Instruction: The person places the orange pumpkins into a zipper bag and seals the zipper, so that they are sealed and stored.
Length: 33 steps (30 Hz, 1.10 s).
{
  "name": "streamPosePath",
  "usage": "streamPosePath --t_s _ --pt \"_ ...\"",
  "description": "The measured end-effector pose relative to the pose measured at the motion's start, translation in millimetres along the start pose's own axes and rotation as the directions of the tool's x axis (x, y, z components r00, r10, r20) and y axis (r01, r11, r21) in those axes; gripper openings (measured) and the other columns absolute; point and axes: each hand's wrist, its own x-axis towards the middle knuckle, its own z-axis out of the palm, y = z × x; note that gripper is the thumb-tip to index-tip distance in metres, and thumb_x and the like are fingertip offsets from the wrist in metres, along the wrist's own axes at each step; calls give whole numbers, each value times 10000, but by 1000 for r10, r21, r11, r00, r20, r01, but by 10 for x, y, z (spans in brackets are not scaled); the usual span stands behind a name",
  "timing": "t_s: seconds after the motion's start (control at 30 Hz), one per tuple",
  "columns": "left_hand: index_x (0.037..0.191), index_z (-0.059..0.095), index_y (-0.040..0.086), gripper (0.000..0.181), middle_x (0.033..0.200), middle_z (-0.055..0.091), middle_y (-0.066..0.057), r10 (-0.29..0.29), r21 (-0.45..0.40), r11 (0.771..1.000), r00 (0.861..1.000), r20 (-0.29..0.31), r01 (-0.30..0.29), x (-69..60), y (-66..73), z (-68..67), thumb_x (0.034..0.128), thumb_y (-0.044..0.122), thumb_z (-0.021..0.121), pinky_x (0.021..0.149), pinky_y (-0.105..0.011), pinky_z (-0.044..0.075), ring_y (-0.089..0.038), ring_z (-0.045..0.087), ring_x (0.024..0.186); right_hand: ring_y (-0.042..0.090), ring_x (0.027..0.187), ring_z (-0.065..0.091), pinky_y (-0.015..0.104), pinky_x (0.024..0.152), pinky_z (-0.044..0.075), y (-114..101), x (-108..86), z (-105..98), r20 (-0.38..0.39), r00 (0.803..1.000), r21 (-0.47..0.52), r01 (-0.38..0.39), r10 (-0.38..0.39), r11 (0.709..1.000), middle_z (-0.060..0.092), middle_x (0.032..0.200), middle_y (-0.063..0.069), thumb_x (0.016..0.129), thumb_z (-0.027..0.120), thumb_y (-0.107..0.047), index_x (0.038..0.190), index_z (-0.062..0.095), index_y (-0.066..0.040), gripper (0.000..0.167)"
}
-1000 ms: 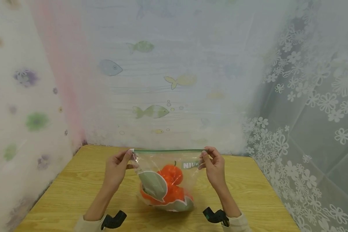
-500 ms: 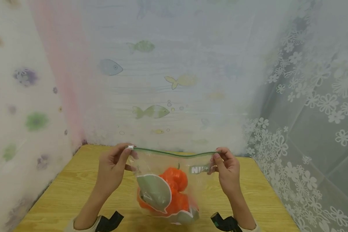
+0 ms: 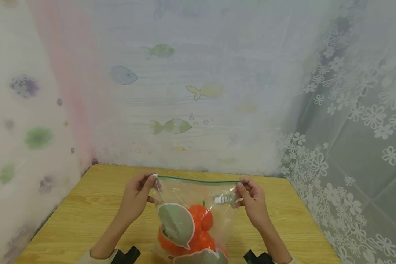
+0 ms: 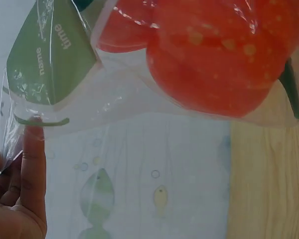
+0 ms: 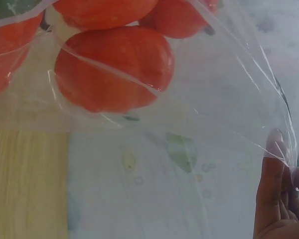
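A clear zipper bag (image 3: 194,189) with a green strip along its top hangs between my hands, mouth edge upward. Inside are several glossy orange-red bell peppers (image 3: 201,220), one with a green stem showing. My left hand (image 3: 135,198) pinches the bag's top left corner, beside a small white slider (image 3: 155,175). The top right corner is pinched between thumb and fingers of my right hand (image 3: 255,203). In the left wrist view a pepper (image 4: 214,59) shows large through the plastic. Whether the zipper is sealed I cannot tell.
Below the bag lies a wood-grain table (image 3: 85,201). Its far edge meets a pale wall (image 3: 198,110) printed with fish. Side coverings with flower patterns flank the table on left and right.
My hands first spread and the green strip sagged. Since then both hands have come slightly closer and lower, bringing the bag down, and the strip is straighter.
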Motion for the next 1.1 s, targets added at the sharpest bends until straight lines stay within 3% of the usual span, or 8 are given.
streamPosePath --t_s 0.2,0.43,0.6,0.7,0.87,0.93,1.03,1.1 --pt "1227 640 -37 343 911 655 -71 -175 -24 984 984 33 176 253 -234 15 1085 253 523 582 -357 629 -97 654 826 111 666 656 308 573 623 224 198 -47 -60 990 -25 -126 124 992 596 885 9 1080 529 -180 1250 515 77 308" --pt "1227 619 -59 366 904 662 -68 -223 -53 972 972 71 227 592 -553 32 1081 264 532 594 -346 634 -104 660 804 130 678 680 307 616 629 502 476 -105 -33 980 -25 -196 195 980 599 914 39 1087 516 -188 1241 526 50 284" --pt "1244 608 -81 368 913 663 -95 -263 -57 962 963 51 266 741 -781 52 1091 238 508 603 -309 631 -104 647 770 121 709 678 289 642 627 718 699 -129 13 961 -45 -276 276 960 604 934 45 1090 498 -149 1262 517 48 262" --pt "1297 576 -92 404 944 658 -90 -342 -81 936 939 38 344 802 -919 64 1107 245 461 658 -270 631 -97 648 775 120 747 681 286 680 630 847 795 -140 42 947 -76 -316 319 946 631 979 77 1089 497 -134 1280 494 55 269" --pt "1378 486 -144 478 975 643 -78 -477 -139 866 877 56 480 822 -1194 51 1119 252 416 744 -222 618 -88 655 792 160 818 694 307 749 633 1059 845 -162 73 925 -155 -358 372 921 658 1118 191 1081 508 -127 1366 452 102 370" --pt "1393 468 -155 463 997 644 -123 -475 -104 871 877 67 480 793 -1297 35 1118 214 417 774 -233 619 -118 660 825 210 855 704 330 777 634 1128 835 -173 85 917 -187 -370 390 910 646 1162 245 1081 503 -130 1413 436 110 415" --pt "1418 447 -162 452 1093 640 -270 -425 20 905 901 86 425 728 -1403 -10 1115 172 419 862 -327 618 -270 677 944 315 927 707 381 814 632 1199 808 -191 100 911 -212 -373 400 903 614 1228 314 1085 488 -134 1446 424 114 442" --pt "1449 426 -142 468 1206 613 -334 -395 142 914 914 95 381 689 -1440 -62 1112 182 429 924 -417 597 -381 654 1057 382 978 695 408 825 631 1227 786 -207 97 910 -228 -373 402 899 598 1260 337 1086 486 -138 1449 431 114 445"
